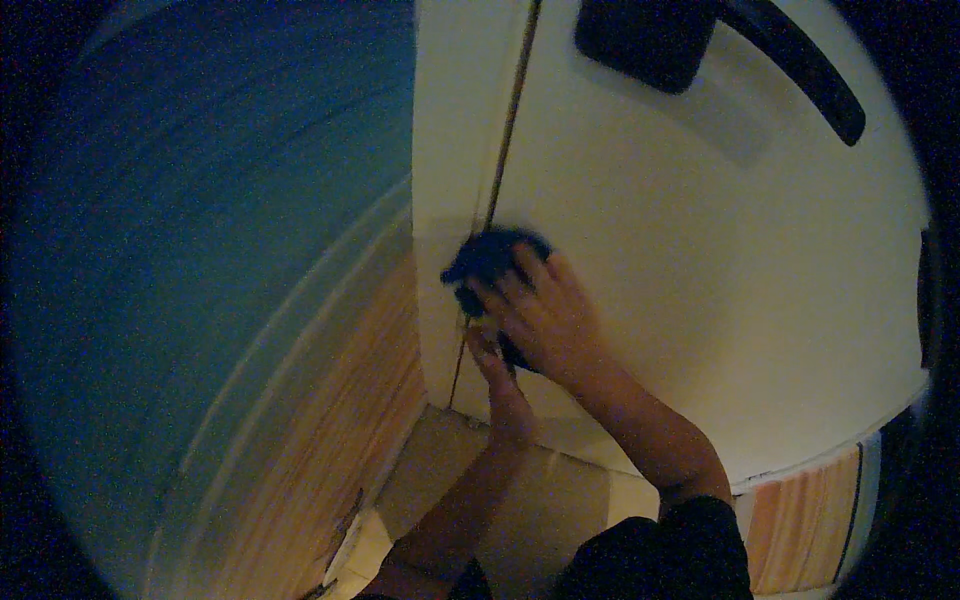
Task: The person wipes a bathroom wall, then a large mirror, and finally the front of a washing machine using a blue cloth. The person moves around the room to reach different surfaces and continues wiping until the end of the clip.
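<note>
A dark blue cloth (492, 256) is bunched against the pale door (760, 290), over the narrow gap along its left edge. My right hand (545, 315) lies over the cloth from the right, its fingers spread across the bundle and pressing it to the surface. Just below, my left hand (490, 362) points upward beside the gap, touching or nearly touching the lower part of the cloth. Its fingers are blurred and partly hidden, so their grip does not show.
Near the top right of the door are a black plate (650, 40) and a curved black handle (810, 75). A pale frame (450, 130) borders the gap. At left stands a wall with a blue-green upper part (230, 220) and striped brown lower part (330, 430). Tiled floor (540, 500) lies below.
</note>
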The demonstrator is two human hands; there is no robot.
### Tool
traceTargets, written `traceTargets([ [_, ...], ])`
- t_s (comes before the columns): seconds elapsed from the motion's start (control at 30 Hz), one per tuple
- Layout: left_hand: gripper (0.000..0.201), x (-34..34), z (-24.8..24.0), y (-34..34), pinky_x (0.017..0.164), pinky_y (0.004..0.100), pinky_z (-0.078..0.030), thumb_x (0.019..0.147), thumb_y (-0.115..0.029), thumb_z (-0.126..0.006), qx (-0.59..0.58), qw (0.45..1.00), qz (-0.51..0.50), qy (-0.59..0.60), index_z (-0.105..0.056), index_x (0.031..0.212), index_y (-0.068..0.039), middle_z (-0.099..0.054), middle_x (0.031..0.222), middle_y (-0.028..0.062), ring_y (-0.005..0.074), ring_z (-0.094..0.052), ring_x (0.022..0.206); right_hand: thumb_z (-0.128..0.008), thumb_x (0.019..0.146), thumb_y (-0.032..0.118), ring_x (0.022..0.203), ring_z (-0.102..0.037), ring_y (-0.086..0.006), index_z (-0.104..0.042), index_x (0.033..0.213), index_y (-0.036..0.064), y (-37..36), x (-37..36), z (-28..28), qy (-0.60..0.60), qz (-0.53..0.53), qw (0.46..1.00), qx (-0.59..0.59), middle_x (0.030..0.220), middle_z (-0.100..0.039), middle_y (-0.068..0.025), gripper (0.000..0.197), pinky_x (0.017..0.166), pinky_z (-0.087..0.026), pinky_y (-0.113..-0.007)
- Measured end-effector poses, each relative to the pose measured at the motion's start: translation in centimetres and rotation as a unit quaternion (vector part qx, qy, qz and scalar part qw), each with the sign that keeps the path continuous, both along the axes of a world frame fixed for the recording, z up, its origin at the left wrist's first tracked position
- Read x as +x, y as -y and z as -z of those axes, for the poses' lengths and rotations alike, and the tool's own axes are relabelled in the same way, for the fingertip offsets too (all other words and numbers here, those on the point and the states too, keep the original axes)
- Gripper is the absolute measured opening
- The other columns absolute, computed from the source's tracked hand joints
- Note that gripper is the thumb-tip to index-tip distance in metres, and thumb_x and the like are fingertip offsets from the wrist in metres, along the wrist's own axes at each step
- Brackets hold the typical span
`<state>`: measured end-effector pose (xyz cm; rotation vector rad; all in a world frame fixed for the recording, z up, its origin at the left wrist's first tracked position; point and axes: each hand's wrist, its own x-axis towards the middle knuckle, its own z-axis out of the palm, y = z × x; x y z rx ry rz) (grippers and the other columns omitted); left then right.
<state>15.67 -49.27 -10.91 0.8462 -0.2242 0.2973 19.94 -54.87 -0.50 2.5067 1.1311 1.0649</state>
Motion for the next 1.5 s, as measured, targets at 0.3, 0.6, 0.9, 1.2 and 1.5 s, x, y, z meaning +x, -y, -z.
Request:
traceTargets([
  [0.3, 0.07, 4.8, 6.1, 3.3, 0.106, 0.0463, -0.003, 0.091, -0.05, -0.027, 0.347, 0.933, -0.094, 0.012, -0.005, 0.141, -0.006, 0.009, 0.144, 0.0221, 0.0348, 0.006, 0.134, -0.061, 0.067, 0.025, 0.105, -0.045, -0.0325, -0.063, 0.104, 0.0256, 11.6, -3.0, 2.3, 0.003, 0.125, 0.99, -0.066, 0.099, -0.053, -0.0021, 0.037, 0.086, -0.037, -0.05],
  [0.6, 0.067, 4.3, 7.7, 3.9, 0.105, 0.0505, -0.003, 0.092, -0.044, -0.032, 0.458, 0.878, -0.131, 0.047, -0.006, 0.141, -0.007, 0.012, 0.142, 0.0266, 0.0408, 0.009, 0.132, -0.059, 0.068, 0.024, 0.097, -0.048, -0.033, -0.062, 0.108, 0.0257, 7.3, 1.1, 2.0, 0.146, 0.108, 0.983, 0.021, 0.087, -0.053, -0.0024, 0.041, 0.088, -0.036, -0.051],
  [0.9, 0.066, -1.7, 3.8, -0.4, 0.102, 0.0562, 0.004, 0.091, -0.04, -0.038, 0.494, 0.841, -0.169, 0.142, -0.009, 0.141, -0.008, 0.013, 0.141, 0.0285, 0.0448, 0.012, 0.13, -0.058, 0.071, 0.028, 0.097, -0.049, -0.0322, -0.062, 0.106, 0.0273, 12.3, -9.5, 5.5, 0.139, 0.143, 0.979, -0.034, 0.089, -0.055, -0.0054, 0.035, 0.083, -0.04, -0.05],
  [1.2, 0.071, -2.3, 4.3, -0.1, 0.101, 0.057, 0.007, 0.09, -0.043, -0.039, 0.505, 0.839, -0.17, 0.108, -0.007, 0.141, -0.006, 0.02, 0.139, 0.0294, 0.046, 0.016, 0.129, -0.063, 0.068, 0.027, 0.096, -0.048, -0.0382, -0.064, 0.103, 0.0255, 8.3, -8.8, -0.3, 0.262, 0.171, 0.94, 0.134, 0.087, -0.05, -0.0074, 0.035, 0.081, -0.04, -0.053],
  [1.5, 0.062, -3.2, 0.9, -1.2, 0.099, 0.0601, 0.003, 0.088, -0.035, -0.046, 0.54, 0.79, -0.238, 0.168, -0.021, 0.139, -0.01, 0.013, 0.14, 0.0317, 0.0494, 0.015, 0.128, -0.054, 0.073, 0.025, 0.098, -0.05, -0.0337, -0.061, 0.107, 0.0282, 9.4, -10.6, 4.5, 0.145, 0.105, 0.984, 0.019, 0.083, -0.054, -0.0006, 0.034, 0.076, -0.044, -0.048],
])
